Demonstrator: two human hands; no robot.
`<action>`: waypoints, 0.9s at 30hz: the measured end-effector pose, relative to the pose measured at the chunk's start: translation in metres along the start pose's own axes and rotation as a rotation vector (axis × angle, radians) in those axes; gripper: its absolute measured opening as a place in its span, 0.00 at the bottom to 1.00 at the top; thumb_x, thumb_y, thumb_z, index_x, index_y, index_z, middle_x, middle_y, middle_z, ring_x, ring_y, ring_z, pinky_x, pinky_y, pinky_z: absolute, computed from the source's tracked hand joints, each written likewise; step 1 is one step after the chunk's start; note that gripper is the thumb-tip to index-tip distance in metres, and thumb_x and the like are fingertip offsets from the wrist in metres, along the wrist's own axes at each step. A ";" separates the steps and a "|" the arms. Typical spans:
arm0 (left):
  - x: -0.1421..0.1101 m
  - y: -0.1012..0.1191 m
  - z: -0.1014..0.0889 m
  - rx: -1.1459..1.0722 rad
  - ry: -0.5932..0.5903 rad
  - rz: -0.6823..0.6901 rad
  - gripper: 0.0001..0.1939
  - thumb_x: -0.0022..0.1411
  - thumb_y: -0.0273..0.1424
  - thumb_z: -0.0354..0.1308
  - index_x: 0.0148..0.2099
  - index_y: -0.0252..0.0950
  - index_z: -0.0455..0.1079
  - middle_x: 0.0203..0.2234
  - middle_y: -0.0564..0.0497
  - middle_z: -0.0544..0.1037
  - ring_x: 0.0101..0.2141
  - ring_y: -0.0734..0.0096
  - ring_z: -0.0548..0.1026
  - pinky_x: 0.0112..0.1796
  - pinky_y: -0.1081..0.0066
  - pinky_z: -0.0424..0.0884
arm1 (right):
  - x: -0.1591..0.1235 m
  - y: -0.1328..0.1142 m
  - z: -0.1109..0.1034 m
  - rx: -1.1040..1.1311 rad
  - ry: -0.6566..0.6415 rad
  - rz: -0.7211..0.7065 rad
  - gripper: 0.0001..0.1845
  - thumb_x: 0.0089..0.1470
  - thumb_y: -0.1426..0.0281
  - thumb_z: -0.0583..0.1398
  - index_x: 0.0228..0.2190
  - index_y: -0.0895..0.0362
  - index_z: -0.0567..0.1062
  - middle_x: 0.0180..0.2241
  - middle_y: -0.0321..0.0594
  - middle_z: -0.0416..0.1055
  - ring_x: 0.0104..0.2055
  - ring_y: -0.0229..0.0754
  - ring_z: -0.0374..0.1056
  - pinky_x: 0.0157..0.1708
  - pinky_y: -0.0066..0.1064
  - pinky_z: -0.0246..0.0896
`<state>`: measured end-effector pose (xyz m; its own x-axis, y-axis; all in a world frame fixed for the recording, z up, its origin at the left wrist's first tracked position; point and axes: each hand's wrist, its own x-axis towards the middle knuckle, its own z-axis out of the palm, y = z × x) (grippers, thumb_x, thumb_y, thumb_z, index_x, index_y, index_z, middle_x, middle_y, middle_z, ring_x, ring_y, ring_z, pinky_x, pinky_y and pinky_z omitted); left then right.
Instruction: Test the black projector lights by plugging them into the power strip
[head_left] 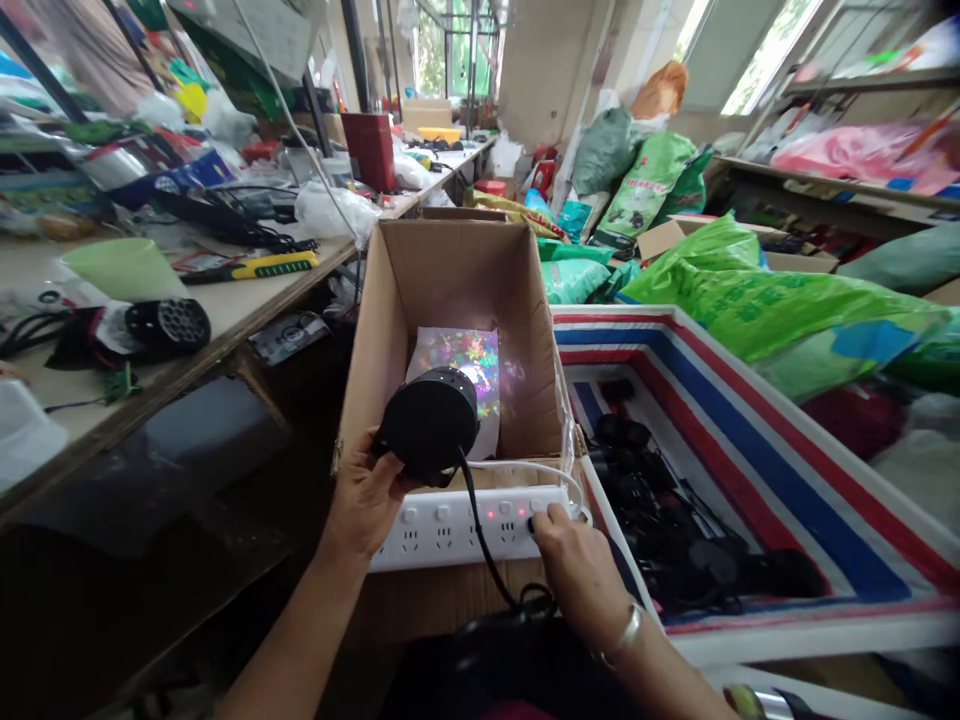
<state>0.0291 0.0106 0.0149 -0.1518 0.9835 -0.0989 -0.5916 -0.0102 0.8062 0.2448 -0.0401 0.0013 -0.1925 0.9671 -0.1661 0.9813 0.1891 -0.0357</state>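
Observation:
My left hand [367,495] is closed around a round black lamp [431,420], holding it over the near edge of an open cardboard box [382,300]. Coloured light spots fall on white paper [457,365] inside the box. The lamp's black cord [484,545] runs down across a white power strip [450,525] with red indicator lights. My right hand [574,560] rests on the strip's right end, fingers pressed against a black plug or switch [534,523] there.
A red, white and blue striped bin [787,480] at right holds several black lamps [660,510] and cords. A cluttered workbench [225,310] runs along the left, carrying a black lamp [169,325] and a green cup [124,268]. Green sacks [750,300] pile up behind.

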 end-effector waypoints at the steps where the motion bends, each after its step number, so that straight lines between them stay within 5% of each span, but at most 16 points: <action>1: 0.002 0.001 0.003 -0.002 -0.012 0.008 0.23 0.38 0.33 0.73 0.36 0.36 0.67 0.29 0.56 0.78 0.26 0.69 0.77 0.30 0.67 0.78 | 0.001 0.003 0.000 0.019 0.014 0.004 0.12 0.52 0.84 0.53 0.30 0.60 0.73 0.31 0.46 0.73 0.29 0.47 0.72 0.23 0.30 0.55; 3: 0.004 0.003 0.007 -0.001 -0.027 0.017 0.24 0.38 0.35 0.73 0.36 0.36 0.66 0.29 0.56 0.79 0.27 0.67 0.78 0.30 0.65 0.78 | 0.005 0.014 0.000 0.129 0.033 -0.019 0.07 0.56 0.73 0.57 0.28 0.59 0.73 0.29 0.42 0.73 0.30 0.45 0.71 0.27 0.29 0.58; 5: 0.002 0.005 0.008 0.010 -0.026 0.014 0.23 0.39 0.35 0.72 0.36 0.36 0.66 0.27 0.56 0.78 0.27 0.66 0.78 0.31 0.64 0.78 | 0.006 0.029 0.003 0.390 0.018 -0.082 0.16 0.60 0.63 0.53 0.25 0.58 0.72 0.25 0.39 0.72 0.29 0.42 0.69 0.28 0.28 0.59; 9: -0.001 0.010 0.004 0.043 -0.017 0.016 0.20 0.42 0.33 0.71 0.37 0.37 0.67 0.27 0.54 0.79 0.27 0.63 0.79 0.31 0.62 0.78 | 0.001 0.054 0.018 0.914 0.013 -0.154 0.17 0.62 0.66 0.46 0.39 0.58 0.71 0.29 0.39 0.72 0.30 0.40 0.69 0.30 0.29 0.64; 13: 0.000 0.015 0.000 0.054 -0.007 0.022 0.16 0.45 0.30 0.68 0.37 0.36 0.68 0.25 0.54 0.79 0.27 0.62 0.79 0.31 0.61 0.77 | -0.007 0.052 0.032 0.833 0.176 -0.247 0.13 0.54 0.74 0.55 0.43 0.56 0.70 0.39 0.43 0.70 0.40 0.44 0.68 0.40 0.34 0.64; 19: 0.000 0.024 0.001 0.074 0.060 0.049 0.21 0.41 0.30 0.71 0.37 0.36 0.66 0.26 0.52 0.80 0.26 0.59 0.79 0.26 0.65 0.77 | -0.005 0.036 0.054 0.692 0.395 -0.202 0.07 0.60 0.68 0.54 0.32 0.55 0.70 0.29 0.39 0.70 0.30 0.43 0.68 0.30 0.33 0.63; 27: -0.004 0.031 0.006 0.085 0.058 0.036 0.21 0.41 0.30 0.70 0.37 0.36 0.65 0.29 0.51 0.80 0.26 0.60 0.79 0.29 0.61 0.77 | -0.006 0.039 0.065 0.724 0.437 -0.174 0.07 0.59 0.64 0.56 0.36 0.53 0.71 0.31 0.39 0.73 0.32 0.43 0.71 0.32 0.32 0.66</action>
<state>0.0166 0.0079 0.0437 -0.2189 0.9705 -0.1009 -0.5158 -0.0273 0.8563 0.2838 -0.0496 -0.0627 -0.1752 0.9413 0.2885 0.6658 0.3291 -0.6696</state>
